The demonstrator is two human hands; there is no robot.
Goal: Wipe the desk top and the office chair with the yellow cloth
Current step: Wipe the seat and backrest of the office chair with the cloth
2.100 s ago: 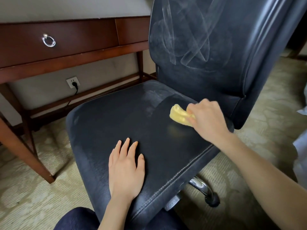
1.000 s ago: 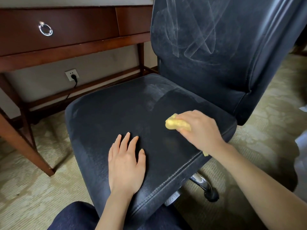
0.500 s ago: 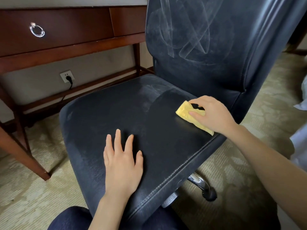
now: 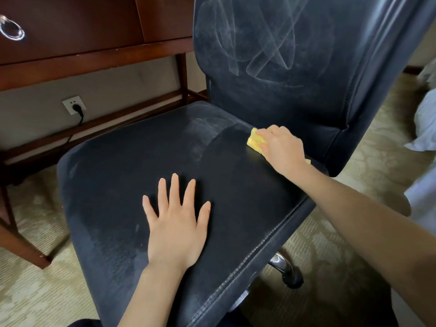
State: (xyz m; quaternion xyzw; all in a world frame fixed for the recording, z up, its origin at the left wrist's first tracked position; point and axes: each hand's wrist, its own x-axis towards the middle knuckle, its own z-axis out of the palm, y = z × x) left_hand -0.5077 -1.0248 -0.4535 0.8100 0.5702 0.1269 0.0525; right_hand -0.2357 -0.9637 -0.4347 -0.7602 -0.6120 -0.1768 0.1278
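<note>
Left hand [image 4: 175,226] lies flat, steadying the office chair [image 4: 132,166] seat (it swivels), while the right hand [image 4: 282,148] grips the yellow cloth [image 4: 254,142], scrubbing.

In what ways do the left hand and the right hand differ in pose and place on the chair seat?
The left hand lies flat with spread fingers and holds nothing; the right hand curls its fingers round the yellow cloth. The left hand rests near the front of the seat; the right hand is at the back, close to the backrest. Both are bare and on the seat.
</note>
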